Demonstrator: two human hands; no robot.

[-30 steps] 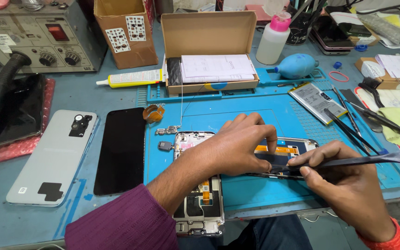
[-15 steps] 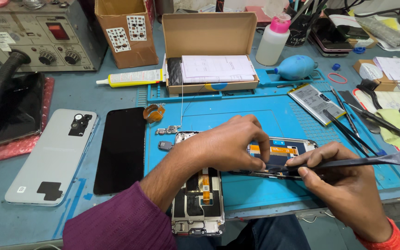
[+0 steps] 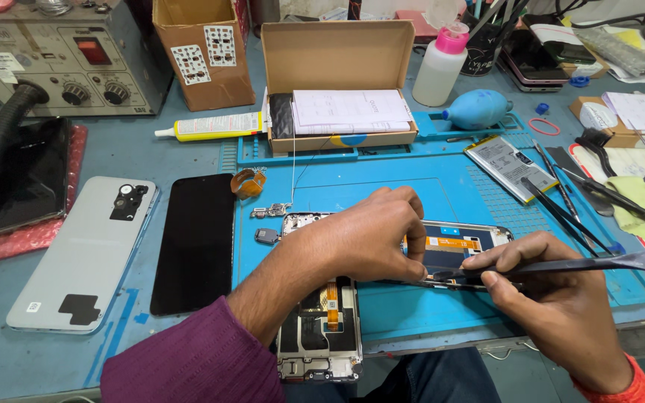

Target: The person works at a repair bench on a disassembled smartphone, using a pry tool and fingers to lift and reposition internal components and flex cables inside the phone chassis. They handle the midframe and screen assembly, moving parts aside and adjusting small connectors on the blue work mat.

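An opened phone frame [image 3: 453, 246] lies across a blue work mat [image 3: 427, 194], its inner boards and orange flex cable showing. My left hand [image 3: 367, 235] presses down on its middle, fingers curled over the frame. My right hand [image 3: 554, 306] grips a long black pair of tweezers [image 3: 561, 266] whose tip rests at the frame's lower edge beside my left fingers. A second stripped phone frame [image 3: 322, 328] lies lengthwise under my left forearm, hanging past the table's front edge.
A black screen panel [image 3: 195, 242] and a pale grey back cover [image 3: 87, 250] lie to the left. A cardboard box [image 3: 337, 82], glue tube [image 3: 210, 125], blue air blower [image 3: 479, 108], pink-capped bottle [image 3: 438, 63], battery [image 3: 505, 164] and several hand tools [image 3: 576, 201] ring the mat.
My left hand has shifted slightly right along the frame, and the tweezers' tip has stayed at its lower edge. Nothing else moved.
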